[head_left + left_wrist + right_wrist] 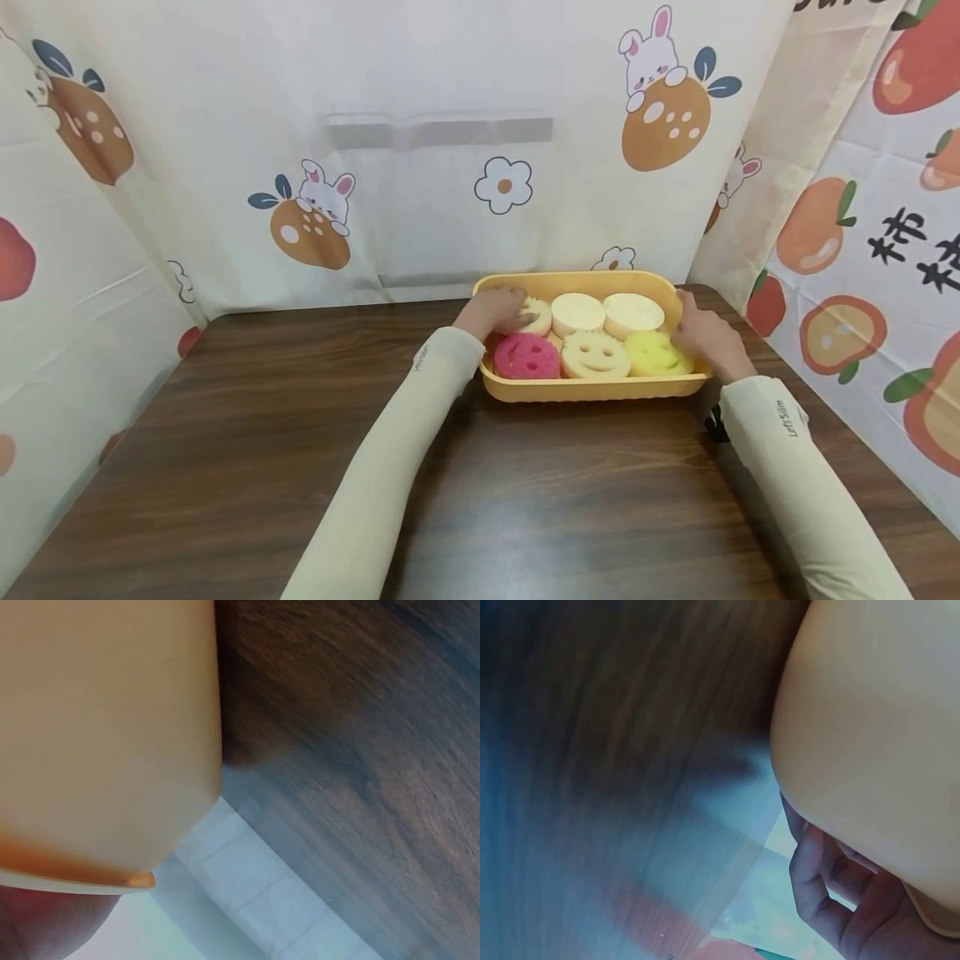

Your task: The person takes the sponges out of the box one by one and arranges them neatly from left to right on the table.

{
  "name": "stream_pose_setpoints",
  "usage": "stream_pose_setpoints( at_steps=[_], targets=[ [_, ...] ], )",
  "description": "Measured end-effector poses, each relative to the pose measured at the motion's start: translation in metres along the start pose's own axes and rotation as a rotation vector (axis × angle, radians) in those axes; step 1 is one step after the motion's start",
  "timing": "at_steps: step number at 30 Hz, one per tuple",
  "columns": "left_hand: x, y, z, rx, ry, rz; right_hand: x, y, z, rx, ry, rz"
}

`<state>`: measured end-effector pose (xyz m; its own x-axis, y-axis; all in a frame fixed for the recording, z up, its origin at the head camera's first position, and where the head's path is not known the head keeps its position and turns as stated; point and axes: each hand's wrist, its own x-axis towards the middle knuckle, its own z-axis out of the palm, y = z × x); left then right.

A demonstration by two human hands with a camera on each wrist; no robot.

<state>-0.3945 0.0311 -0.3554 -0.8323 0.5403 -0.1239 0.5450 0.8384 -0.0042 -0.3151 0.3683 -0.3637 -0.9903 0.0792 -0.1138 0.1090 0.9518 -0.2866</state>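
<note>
A shallow yellow plastic tray (600, 389) stands on the table and holds several round sponges. My left hand (491, 312) reaches over its left rim and holds the cream smiley sponge (537, 318) in the back left corner, covering part of it. My right hand (707, 335) grips the right end, its bent fingers (810, 874) against the outer wall. In the front row lie a pink smiley sponge (527, 357), a cream one (596, 356) and a yellow one (658, 354). Two plain cream discs (577, 315) sit at the back.
Below the tray lies the dark wooden tabletop (247, 450), wide on the left. Behind it hangs a printed cloth (427, 200) close to the tray's back rim. Another fruit-print cloth (862, 250) stands along the right table edge.
</note>
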Motion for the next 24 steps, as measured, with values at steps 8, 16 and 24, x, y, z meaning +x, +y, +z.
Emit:
stream_pose_setpoints(
  at_steps=[8, 16, 24],
  targets=[
    [0.0005, 0.0007, -0.0024, -0.054, -0.019, -0.006, -0.0023, -0.0015, -0.0019, 0.003, -0.01, 0.023],
    [-0.0003, 0.0001, -0.0011, -0.069, -0.013, -0.056, -0.0021, -0.0034, -0.0005, 0.007, -0.006, 0.018],
    [0.0027, -0.0012, 0.0001, -0.06, 0.04, -0.054, -0.0015, -0.0018, -0.0007, -0.002, -0.012, 0.023]
  ],
)
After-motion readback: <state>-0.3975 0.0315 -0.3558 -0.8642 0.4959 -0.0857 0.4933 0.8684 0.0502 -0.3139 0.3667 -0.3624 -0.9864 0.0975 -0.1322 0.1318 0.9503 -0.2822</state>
